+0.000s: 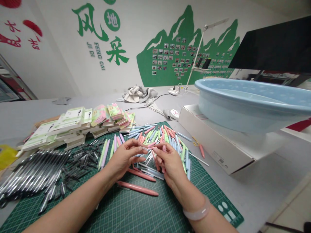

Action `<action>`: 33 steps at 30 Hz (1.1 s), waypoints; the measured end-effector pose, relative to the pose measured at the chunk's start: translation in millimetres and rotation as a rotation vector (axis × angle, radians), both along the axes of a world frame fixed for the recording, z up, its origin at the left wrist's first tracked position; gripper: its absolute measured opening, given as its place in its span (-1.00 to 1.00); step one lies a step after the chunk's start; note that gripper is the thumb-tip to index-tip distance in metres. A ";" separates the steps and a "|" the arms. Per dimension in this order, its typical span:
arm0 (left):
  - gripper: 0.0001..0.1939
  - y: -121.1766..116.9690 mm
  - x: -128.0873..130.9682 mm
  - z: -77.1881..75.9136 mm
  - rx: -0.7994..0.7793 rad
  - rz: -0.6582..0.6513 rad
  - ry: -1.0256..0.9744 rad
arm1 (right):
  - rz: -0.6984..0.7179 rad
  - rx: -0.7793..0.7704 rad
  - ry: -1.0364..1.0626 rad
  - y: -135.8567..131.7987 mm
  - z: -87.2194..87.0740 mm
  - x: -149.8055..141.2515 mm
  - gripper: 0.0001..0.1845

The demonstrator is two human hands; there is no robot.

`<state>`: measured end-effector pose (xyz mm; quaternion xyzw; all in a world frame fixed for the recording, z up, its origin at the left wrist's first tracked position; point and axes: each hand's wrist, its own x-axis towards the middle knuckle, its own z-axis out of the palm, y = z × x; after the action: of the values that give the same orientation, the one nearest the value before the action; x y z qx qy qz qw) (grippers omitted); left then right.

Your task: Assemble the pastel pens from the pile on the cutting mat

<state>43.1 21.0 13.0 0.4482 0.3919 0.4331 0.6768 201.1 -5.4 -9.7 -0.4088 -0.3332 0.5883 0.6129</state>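
Over the green cutting mat (209, 200), my two hands meet in front of a loose pile of pen parts (155, 134) in pink, green, blue and white. My left hand (125, 157) pinches a thin, small piece at its fingertips, too small to name. Closed round a pink pen part (164, 149), my right hand (171, 163) has its thumb and forefinger almost touching the left fingertips. Below them lie two whole pink pens (138, 188). Green and lilac pens (104, 153) lie side by side left of my left hand.
Rows of black-and-clear pens (39, 170) and loose black pen parts (82, 160) cover the left. Behind them are stacked small boxes (70, 121). At right a blue basin (243, 106) rests on a white box (213, 139). Crumpled cloths (138, 94) and a power strip (173, 92) lie at the back.
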 end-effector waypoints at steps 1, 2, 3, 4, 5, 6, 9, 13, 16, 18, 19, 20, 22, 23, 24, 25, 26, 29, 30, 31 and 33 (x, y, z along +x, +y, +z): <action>-0.78 -0.1 0.2 -0.4 -0.002 0.002 0.000 | 0.003 0.003 -0.002 0.0 -0.5 0.1 -0.74; -0.78 -0.2 0.4 -1.0 -0.005 0.007 -0.002 | 0.006 0.007 -0.001 0.0 -1.2 0.2 -0.74; -0.78 -0.3 0.6 -1.6 -0.009 0.011 -0.003 | 0.010 0.013 0.000 0.0 -1.9 0.2 -0.74; -0.79 -0.4 0.8 -2.3 -0.012 0.016 -0.004 | 0.012 0.018 0.003 0.1 -2.6 0.3 -0.73; -0.79 -0.5 0.9 -2.9 -0.013 0.019 -0.004 | 0.013 0.021 0.005 0.3 -3.2 0.3 -0.73; -0.79 -0.6 0.9 -3.5 -0.015 0.022 -0.005 | 0.012 0.022 0.009 0.5 -3.7 0.4 -0.73; -0.81 -0.7 0.8 -4.3 -0.015 0.026 -0.018 | 0.010 0.021 0.020 0.9 -4.0 0.4 -0.73; -0.81 -1.7 1.8 -4.1 -0.021 0.016 -0.023 | 0.008 0.028 0.016 0.3 -3.2 0.1 -0.75; -0.80 -3.6 4.0 -4.3 -0.025 0.019 -0.032 | 0.005 0.024 -0.004 -1.1 -2.1 -0.5 -0.75; -0.80 -5.0 5.5 -5.2 -0.019 0.024 -0.028 | 0.002 0.028 -0.028 -2.0 -0.8 -0.7 -0.75; -0.80 -5.5 6.1 -5.7 -0.011 0.028 -0.021 | -0.002 0.031 -0.042 -2.4 -0.1 -0.8 -0.76; -0.80 -5.8 6.5 -6.4 -0.002 0.034 -0.014 | -0.007 0.033 -0.057 -2.7 0.5 -0.9 -0.77; -0.80 -6.0 6.8 -7.6 0.015 0.050 0.000 | -0.018 0.028 -0.081 -3.0 1.5 -0.9 -0.78; -0.80 -5.9 6.8 -8.1 0.020 0.058 0.004 | -0.020 0.023 -0.088 -3.0 1.7 -0.9 -0.78; -0.80 -5.9 6.8 -8.5 0.023 0.062 0.006 | -0.021 0.020 -0.093 -2.9 1.7 -0.9 -0.78; -0.80 -6.0 6.9 -8.8 0.026 0.064 0.008 | -0.017 0.020 -0.097 -2.8 1.4 -1.0 -0.78; -0.80 -6.3 7.2 -8.9 0.030 0.063 0.009 | -0.014 0.022 -0.098 -2.7 1.0 -1.2 -0.78; -0.79 -7.6 8.0 -8.6 0.049 0.059 0.022 | -0.005 0.028 -0.099 -2.3 -0.4 -1.5 -0.79; -0.79 -7.5 7.7 -8.1 0.062 0.058 0.034 | -0.002 0.025 -0.098 -2.1 -0.6 -1.3 -0.79; -0.78 -6.6 6.8 -7.5 0.080 0.059 0.054 | -0.003 0.019 -0.095 -1.8 -0.6 -0.9 -0.79; -0.78 -2.2 2.3 -6.2 0.146 0.072 0.144 | -0.028 -0.005 -0.091 -0.7 0.1 0.6 -0.79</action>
<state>45.5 18.8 6.8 0.5118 0.4226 0.4513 0.5964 201.7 -6.0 -9.6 -0.4410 -0.3536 0.5614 0.6044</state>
